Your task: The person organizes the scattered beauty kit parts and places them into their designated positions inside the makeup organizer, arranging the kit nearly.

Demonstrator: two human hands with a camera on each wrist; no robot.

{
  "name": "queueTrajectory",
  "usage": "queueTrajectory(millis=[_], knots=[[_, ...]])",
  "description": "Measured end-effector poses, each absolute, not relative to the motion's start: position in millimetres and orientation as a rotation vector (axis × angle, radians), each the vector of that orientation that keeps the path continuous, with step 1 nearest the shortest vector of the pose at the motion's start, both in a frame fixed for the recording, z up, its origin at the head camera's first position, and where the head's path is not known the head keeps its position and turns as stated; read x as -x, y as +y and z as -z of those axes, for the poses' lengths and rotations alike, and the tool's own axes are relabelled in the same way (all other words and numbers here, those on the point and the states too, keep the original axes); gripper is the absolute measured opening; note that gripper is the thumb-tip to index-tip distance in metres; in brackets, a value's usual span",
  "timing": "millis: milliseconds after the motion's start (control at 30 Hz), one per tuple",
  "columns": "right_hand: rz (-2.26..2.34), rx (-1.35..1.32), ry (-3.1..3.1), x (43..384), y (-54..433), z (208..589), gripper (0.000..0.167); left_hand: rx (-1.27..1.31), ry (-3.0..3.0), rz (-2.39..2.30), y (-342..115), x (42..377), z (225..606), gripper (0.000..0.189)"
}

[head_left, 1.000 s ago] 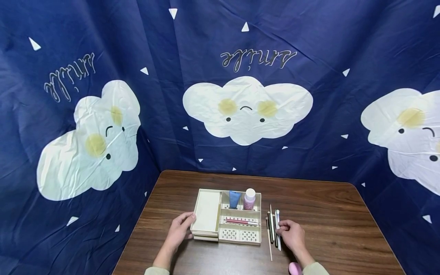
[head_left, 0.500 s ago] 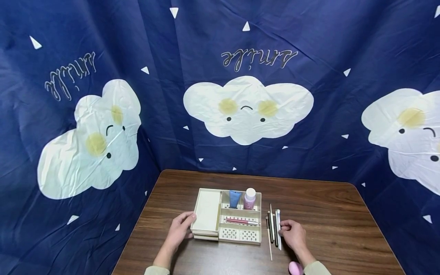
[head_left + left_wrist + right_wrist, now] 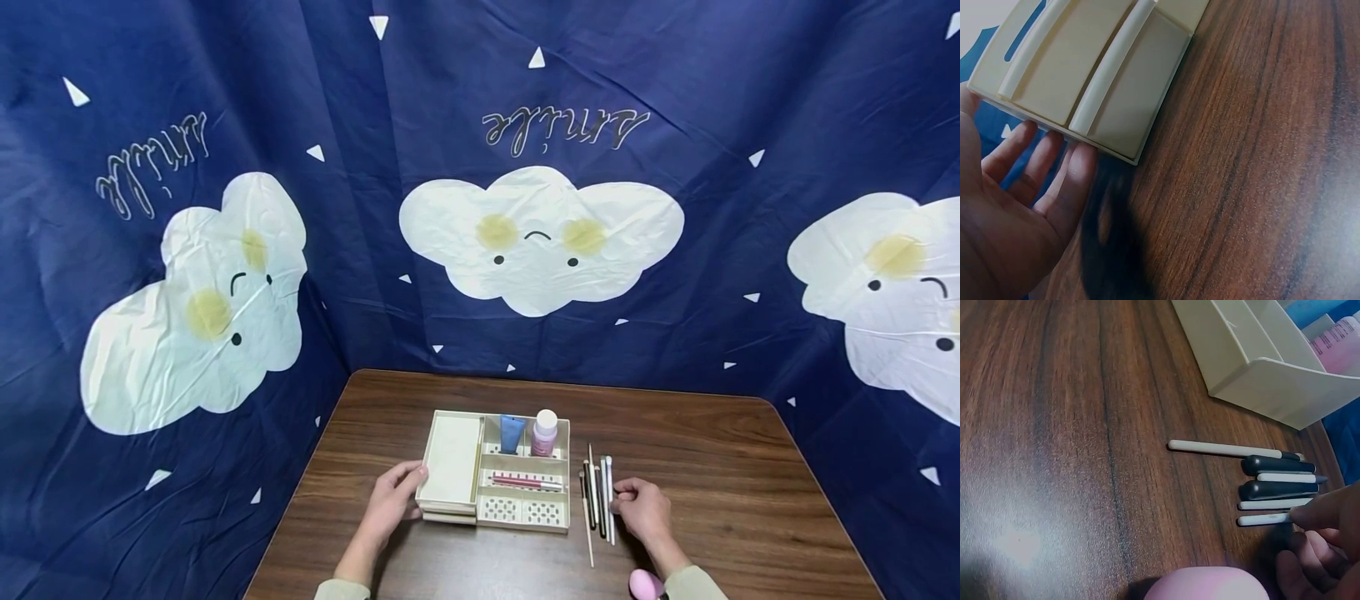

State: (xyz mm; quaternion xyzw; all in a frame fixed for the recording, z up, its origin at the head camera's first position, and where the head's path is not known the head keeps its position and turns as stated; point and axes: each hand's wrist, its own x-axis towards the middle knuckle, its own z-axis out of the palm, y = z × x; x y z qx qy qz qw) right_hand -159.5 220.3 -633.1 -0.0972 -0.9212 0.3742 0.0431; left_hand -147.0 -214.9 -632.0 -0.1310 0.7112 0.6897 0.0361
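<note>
A cream cosmetics organizer [image 3: 452, 462] stands on the table, two drawers at its left end and open compartments to the right. My left hand [image 3: 393, 497] grips its left side, thumb at the top edge and fingers lower down; the left wrist view shows the fingertips along the edge beside the drawer fronts [image 3: 1119, 94]. Several makeup brushes [image 3: 595, 500] lie side by side to the right of the organizer. With thumb and fingertips, my right hand [image 3: 645, 510] pinches the outermost white brush [image 3: 1263, 519]; its far end is hidden behind the fingers in the right wrist view.
In the organizer's compartments are a blue tube [image 3: 512, 434], a pink bottle with a white cap [image 3: 545, 434] and a red pen-like stick [image 3: 525, 482]. A pink makeup sponge [image 3: 643, 585] lies near my right wrist. A blue cloud-printed curtain [image 3: 360, 217] surrounds the table.
My right hand has shifted slightly to the right, and the outermost white brush has moved a little away from its neighbour. My left hand and the organizer stay put.
</note>
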Motion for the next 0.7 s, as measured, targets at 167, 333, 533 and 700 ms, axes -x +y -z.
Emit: queueTrajectory(millis=[167, 333, 533, 700], knots=[[-1.123, 0.273, -2.844, 159.6, 218.6, 631.5, 0.023, 0.406, 2.198, -2.119, -214.7, 147.1, 633.3, 0.046], [-1.099, 0.263, -2.845, 158.9, 215.0, 632.1, 0.024, 0.420, 2.213, -2.114, -214.4, 146.5, 635.6, 0.044], [-1.022, 0.263, -2.819, 159.2, 215.1, 637.9, 0.019, 0.427, 2.216, -2.103, -213.9, 146.6, 635.6, 0.044], [-1.018, 0.298, -2.802, 159.3, 217.3, 637.9, 0.016, 0.419, 2.223, -2.087, -213.1, 145.8, 633.7, 0.046]])
